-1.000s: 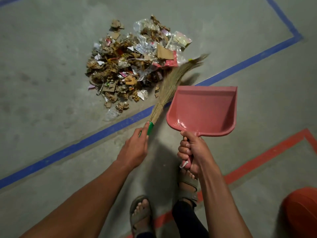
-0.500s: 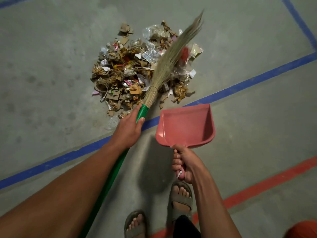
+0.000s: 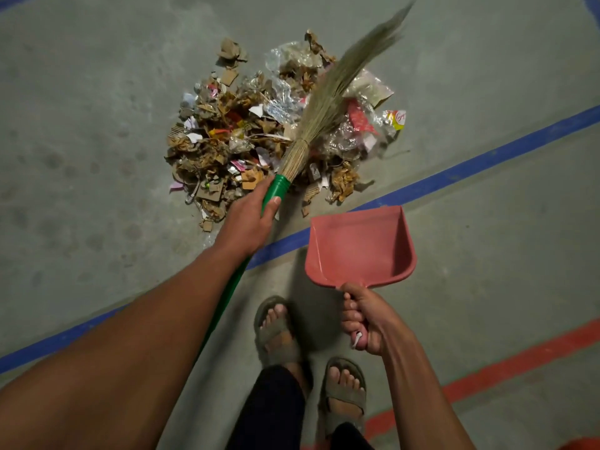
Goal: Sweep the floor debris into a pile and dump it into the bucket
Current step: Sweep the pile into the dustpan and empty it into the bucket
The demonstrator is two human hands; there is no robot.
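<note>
A pile of debris, torn cardboard, paper scraps and clear plastic wrappers, lies on the grey concrete floor beyond a blue line. My left hand grips the green handle of a grass broom just below the bristles. The bristles reach up and to the right over the pile, their tips blurred. My right hand holds the handle of an empty pink dustpan, which hovers low just on my side of the blue line, its open edge facing the pile.
A blue floor line runs diagonally between me and the pile. A red floor line crosses nearer, at the lower right. My sandalled feet stand below the dustpan. An orange edge shows at the bottom right corner.
The broom has swung from the pile's right edge up and across the pile. My left hand moved forward to the pile's near edge. The dustpan came closer to the blue line.
</note>
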